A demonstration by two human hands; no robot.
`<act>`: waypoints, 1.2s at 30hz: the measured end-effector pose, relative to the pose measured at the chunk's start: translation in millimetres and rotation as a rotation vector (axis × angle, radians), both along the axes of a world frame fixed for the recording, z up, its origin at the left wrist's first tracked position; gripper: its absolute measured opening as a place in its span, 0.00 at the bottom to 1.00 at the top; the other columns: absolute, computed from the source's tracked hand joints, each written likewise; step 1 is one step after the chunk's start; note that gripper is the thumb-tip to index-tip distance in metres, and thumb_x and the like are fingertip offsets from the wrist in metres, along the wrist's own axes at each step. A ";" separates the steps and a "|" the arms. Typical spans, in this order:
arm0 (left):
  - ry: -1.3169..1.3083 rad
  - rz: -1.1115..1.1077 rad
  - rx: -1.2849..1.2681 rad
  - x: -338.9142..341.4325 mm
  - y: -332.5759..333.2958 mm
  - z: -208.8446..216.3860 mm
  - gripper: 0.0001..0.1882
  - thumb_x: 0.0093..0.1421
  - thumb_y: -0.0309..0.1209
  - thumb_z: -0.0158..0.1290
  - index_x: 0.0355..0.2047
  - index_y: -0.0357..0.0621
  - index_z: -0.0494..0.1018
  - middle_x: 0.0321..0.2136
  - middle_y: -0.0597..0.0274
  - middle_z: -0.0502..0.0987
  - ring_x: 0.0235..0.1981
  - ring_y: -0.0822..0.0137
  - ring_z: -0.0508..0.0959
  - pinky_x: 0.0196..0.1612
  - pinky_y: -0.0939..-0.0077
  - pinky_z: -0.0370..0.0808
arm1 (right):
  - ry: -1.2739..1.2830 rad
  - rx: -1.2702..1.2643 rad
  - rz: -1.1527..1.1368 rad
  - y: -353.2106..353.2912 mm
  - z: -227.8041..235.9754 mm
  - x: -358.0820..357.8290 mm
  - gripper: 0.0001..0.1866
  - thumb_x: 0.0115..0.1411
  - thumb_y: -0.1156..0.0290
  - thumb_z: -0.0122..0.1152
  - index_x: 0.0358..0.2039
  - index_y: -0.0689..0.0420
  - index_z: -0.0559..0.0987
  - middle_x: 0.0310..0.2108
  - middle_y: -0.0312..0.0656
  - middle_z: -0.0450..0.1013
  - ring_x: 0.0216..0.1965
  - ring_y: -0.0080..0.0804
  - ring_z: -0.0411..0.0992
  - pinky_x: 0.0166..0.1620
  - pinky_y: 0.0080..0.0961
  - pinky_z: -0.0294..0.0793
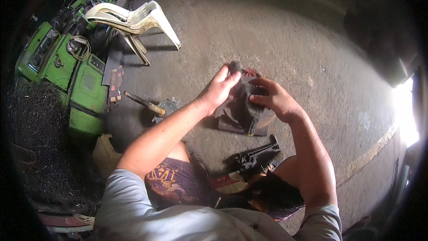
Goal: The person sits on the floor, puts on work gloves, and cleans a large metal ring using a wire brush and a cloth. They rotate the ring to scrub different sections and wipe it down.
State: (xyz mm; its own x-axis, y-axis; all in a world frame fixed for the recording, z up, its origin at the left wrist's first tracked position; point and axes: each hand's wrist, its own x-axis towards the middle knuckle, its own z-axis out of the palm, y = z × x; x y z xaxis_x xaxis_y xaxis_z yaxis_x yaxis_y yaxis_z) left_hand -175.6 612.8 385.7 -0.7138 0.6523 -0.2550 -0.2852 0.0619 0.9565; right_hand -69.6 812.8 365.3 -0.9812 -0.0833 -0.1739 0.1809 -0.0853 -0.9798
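Note:
A dark grey, ribbed cloth (pixel 244 105) hangs in front of me; its shape is like a work glove, but I cannot tell for sure. My right hand (pixel 277 100) grips its upper right side between thumb and fingers. At the cloth's upper left, my left hand (pixel 218 90) is closed, and a short dark stub (pixel 235 67) sticks up past its thumb. Whether that stub belongs to the cloth is unclear. Beneath the cloth lies a flat dark slab (pixel 261 130), mostly covered. A bit of reddish material (pixel 252 72) shows just beyond it.
Between my knees and the slab lies a black metal tool (pixel 256 154). A shaft with a round metal base (pixel 166 108) rests to the left. Farther off are white plastic chairs (pixel 141 19), a green machine (pixel 89 82) and a heap of metal shavings (pixel 40 138).

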 end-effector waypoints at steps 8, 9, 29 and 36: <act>-0.148 -0.255 -0.145 -4.7 -33.3 -42.2 0.12 0.64 0.27 0.58 0.48 0.43 0.76 0.38 0.66 0.80 0.38 0.72 0.81 0.39 0.74 0.80 | 0.052 0.121 -0.259 2.5 -9.3 4.8 0.24 0.60 0.74 0.66 0.58 0.60 0.76 0.53 0.47 0.76 0.55 0.34 0.72 0.58 0.31 0.72; -0.184 -0.213 -0.082 -10.0 -32.3 -47.1 0.05 0.63 0.25 0.58 0.40 0.45 0.77 0.33 0.69 0.79 0.36 0.74 0.80 0.39 0.76 0.79 | 0.059 0.380 -0.317 2.6 -12.0 3.8 0.25 0.61 0.71 0.68 0.58 0.60 0.76 0.54 0.48 0.76 0.56 0.35 0.72 0.59 0.32 0.72; 0.415 0.046 -0.265 -31.8 -6.1 -70.5 0.19 0.59 0.37 0.69 0.43 0.42 0.74 0.39 0.65 0.78 0.43 0.73 0.76 0.49 0.73 0.75 | -0.055 -0.031 -0.035 -46.5 -65.2 -52.0 0.20 0.64 0.71 0.66 0.55 0.65 0.77 0.45 0.36 0.78 0.44 0.23 0.74 0.49 0.24 0.75; 0.384 0.097 -0.156 -39.4 -10.1 -86.2 0.15 0.61 0.38 0.68 0.40 0.41 0.79 0.33 0.66 0.81 0.37 0.75 0.77 0.43 0.76 0.75 | -0.045 -0.022 -0.116 -47.5 -90.8 -66.9 0.16 0.64 0.69 0.62 0.45 0.69 0.81 0.35 0.39 0.80 0.35 0.24 0.75 0.41 0.27 0.76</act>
